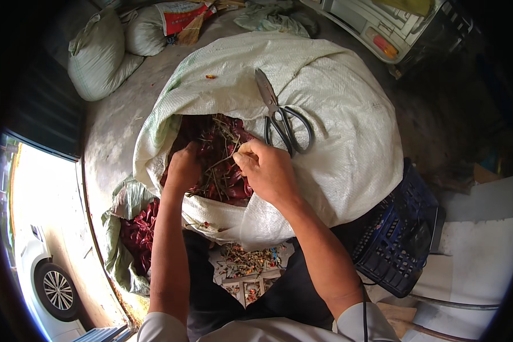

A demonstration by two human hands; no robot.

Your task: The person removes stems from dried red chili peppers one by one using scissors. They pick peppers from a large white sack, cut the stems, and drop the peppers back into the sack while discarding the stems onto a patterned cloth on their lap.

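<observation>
A large white woven sack (pixel 347 125) lies in front of me, its mouth open toward the left. Dark red dried chillies (pixel 236 185) with thin brown stalks fill the opening. My left hand (pixel 184 166) reaches in at the left side, fingers curled down among the chillies; what they hold is hidden. My right hand (pixel 267 172) is at the opening's right edge, thumb and forefinger pinched on a thin chilli stalk (pixel 225 159). Black-handled scissors (pixel 279 114) rest on the sack just beyond my right hand, blades pointing away, not held.
A greenish sack of red chillies (pixel 138 228) stands at left. Below, stalk scraps (pixel 248 259) lie between my legs. A dark blue plastic crate (pixel 390 239) sits at right. White filled sacks (pixel 100 57) stand far left; a parked car (pixel 51 279) shows through the doorway.
</observation>
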